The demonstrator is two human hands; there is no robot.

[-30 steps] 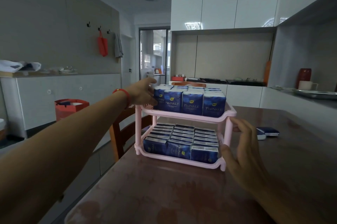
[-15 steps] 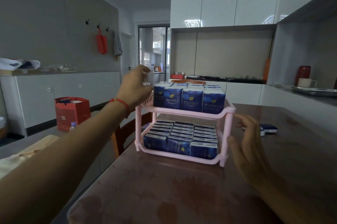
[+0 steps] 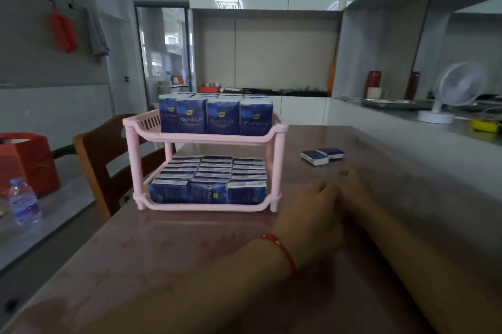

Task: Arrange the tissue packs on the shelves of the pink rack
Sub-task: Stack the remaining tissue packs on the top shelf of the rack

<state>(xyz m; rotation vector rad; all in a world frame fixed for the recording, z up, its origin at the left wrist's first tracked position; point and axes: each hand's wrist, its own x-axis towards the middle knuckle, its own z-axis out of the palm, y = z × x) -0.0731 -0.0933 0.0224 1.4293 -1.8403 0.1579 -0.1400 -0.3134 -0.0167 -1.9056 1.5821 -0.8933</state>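
Hands rest together on the brown table (image 3: 190,246), left hand (image 3: 312,214) and right hand (image 3: 353,192) relaxed, holding nothing. Blue tissue packs (image 3: 214,119) fill both shelves of the pink plastic rack (image 3: 277,170). Two loose blue packs (image 3: 322,156) lie well apart; they risk being forgotten, or toppling the crowded upright row if squeezed in.

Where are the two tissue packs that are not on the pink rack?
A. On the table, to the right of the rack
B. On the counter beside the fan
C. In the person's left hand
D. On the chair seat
A: the two loose tissue packs lie flat on the table, right of the pink rack, beyond both hands.
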